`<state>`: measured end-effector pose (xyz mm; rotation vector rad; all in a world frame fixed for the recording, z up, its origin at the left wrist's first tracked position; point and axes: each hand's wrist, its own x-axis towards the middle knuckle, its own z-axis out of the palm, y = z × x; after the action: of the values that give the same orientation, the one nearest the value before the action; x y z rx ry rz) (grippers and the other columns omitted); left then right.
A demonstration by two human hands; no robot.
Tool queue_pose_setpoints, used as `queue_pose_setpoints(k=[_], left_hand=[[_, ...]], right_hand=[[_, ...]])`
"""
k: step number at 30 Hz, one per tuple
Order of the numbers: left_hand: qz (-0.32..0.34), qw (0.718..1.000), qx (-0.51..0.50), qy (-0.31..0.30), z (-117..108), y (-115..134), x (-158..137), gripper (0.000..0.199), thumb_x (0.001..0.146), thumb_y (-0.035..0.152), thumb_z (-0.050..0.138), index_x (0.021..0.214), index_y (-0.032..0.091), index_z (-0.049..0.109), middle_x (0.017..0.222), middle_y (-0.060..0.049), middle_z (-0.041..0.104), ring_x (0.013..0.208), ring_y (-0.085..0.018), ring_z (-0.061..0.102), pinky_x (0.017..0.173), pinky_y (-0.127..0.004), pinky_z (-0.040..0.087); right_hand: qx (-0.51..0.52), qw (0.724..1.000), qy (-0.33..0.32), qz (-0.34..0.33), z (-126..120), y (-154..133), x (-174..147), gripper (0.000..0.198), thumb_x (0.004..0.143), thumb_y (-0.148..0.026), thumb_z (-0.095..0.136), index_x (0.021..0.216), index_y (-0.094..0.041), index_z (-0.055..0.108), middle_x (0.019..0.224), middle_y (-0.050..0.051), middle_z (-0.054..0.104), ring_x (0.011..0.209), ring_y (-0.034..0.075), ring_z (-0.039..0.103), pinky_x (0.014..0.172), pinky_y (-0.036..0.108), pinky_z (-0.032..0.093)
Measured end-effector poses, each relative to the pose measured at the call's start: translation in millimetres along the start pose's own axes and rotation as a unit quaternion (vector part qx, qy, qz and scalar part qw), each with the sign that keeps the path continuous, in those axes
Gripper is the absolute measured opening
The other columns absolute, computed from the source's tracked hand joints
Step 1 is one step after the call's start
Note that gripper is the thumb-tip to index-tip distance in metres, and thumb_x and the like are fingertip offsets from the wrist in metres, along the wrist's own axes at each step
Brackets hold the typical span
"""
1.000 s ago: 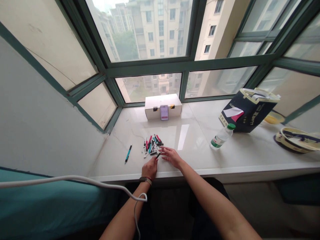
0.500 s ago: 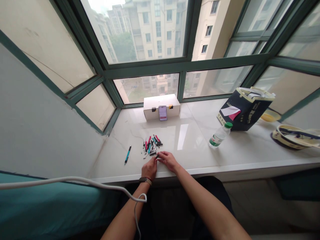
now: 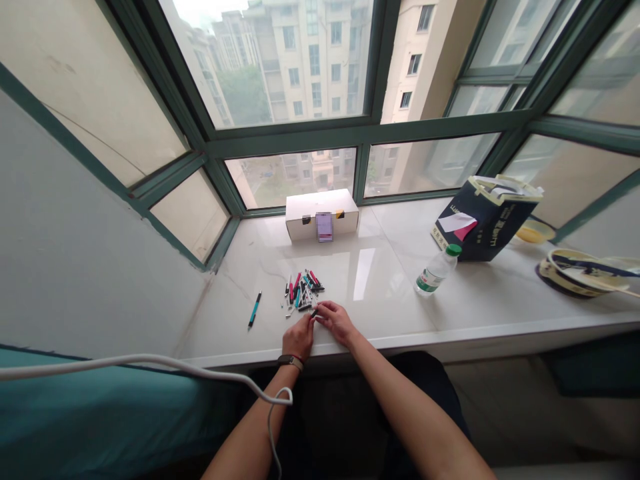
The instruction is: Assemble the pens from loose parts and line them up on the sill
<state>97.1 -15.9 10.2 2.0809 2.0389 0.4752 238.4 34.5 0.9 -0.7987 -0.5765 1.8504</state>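
Observation:
My left hand and my right hand meet just in front of a pile of pen parts. Both are closed at the fingertips on a small black pen part, mostly covered by the fingers. The pile mixes red, teal, black, white and silvery pieces lying loose on the white sill. To the left of the pile, apart from it, lies a whole teal and black pen. A watch band circles my left wrist.
A white box stands by the window with a phone leaning on its front. Rightward are a green-capped bottle, a dark paper bag and bowls. A white cable crosses the lower left.
The view has shifted very slightly. Both hands stay together at the black pen part, with barely any finger movement; the pile and the whole pen look the same.

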Motion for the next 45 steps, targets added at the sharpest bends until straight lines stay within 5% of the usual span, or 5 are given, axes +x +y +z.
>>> queue_pose_setpoints(k=[10, 16, 24, 31, 45], left_hand=[[-0.011, 1.000, -0.005, -0.009, -4.2, 2.8, -0.1, 0.036, 0.099, 0.040, 0.032, 0.115, 0.026, 0.061, 0.091, -0.004, 0.072, 0.074, -0.016, 0.064, 0.062, -0.025, 0.035], [0.007, 1.000, -0.005, -0.006, -3.8, 1.7, -0.2, 0.037, 0.100, 0.040, 0.030, 0.117, 0.026, 0.060, 0.092, -0.004, 0.072, 0.075, -0.016, 0.064, 0.061, -0.025, 0.034], [0.011, 1.000, -0.002, -0.005, -2.2, 1.0, -0.3, 0.036, 0.100, 0.040, 0.031, 0.112, 0.026, 0.062, 0.089, -0.004, 0.071, 0.074, -0.016, 0.063, 0.063, -0.025, 0.036], [0.001, 1.000, -0.004, -0.012, -4.4, 3.0, 0.0, 0.036, 0.100, 0.040, 0.031, 0.113, 0.025, 0.062, 0.094, -0.005, 0.072, 0.077, -0.016, 0.064, 0.064, -0.025, 0.036], [-0.010, 1.000, 0.002, -0.014, -3.9, 3.2, -0.3, 0.037, 0.100, 0.041, 0.029, 0.113, 0.026, 0.061, 0.090, -0.003, 0.071, 0.075, -0.015, 0.063, 0.063, -0.024, 0.036]], right_hand=[[-0.007, 1.000, 0.003, -0.015, 1.6, -1.2, -3.2, 0.028, 0.063, -0.032, 0.084, 0.081, -0.016, 0.069, 0.090, 0.006, 0.071, 0.092, 0.021, 0.065, 0.089, 0.037, 0.049], [0.003, 0.999, -0.034, 0.017, 2.2, -6.5, -5.5, 0.044, 0.069, -0.034, 0.081, 0.108, -0.018, 0.068, 0.108, 0.010, 0.070, 0.097, 0.021, 0.064, 0.090, 0.036, 0.049], [-0.007, 1.000, 0.001, -0.004, 0.3, -1.4, -2.4, 0.027, 0.062, -0.031, 0.085, 0.076, -0.016, 0.068, 0.089, 0.005, 0.071, 0.089, 0.019, 0.064, 0.087, 0.036, 0.050], [0.029, 0.999, -0.026, 0.013, 4.7, -8.7, -7.3, 0.039, 0.073, -0.040, 0.077, 0.104, -0.019, 0.069, 0.111, 0.011, 0.069, 0.102, 0.023, 0.064, 0.092, 0.039, 0.048], [0.006, 1.000, -0.007, -0.011, 1.5, -2.0, -3.7, 0.027, 0.064, -0.031, 0.084, 0.081, -0.016, 0.069, 0.096, 0.008, 0.071, 0.094, 0.021, 0.065, 0.090, 0.038, 0.049]])
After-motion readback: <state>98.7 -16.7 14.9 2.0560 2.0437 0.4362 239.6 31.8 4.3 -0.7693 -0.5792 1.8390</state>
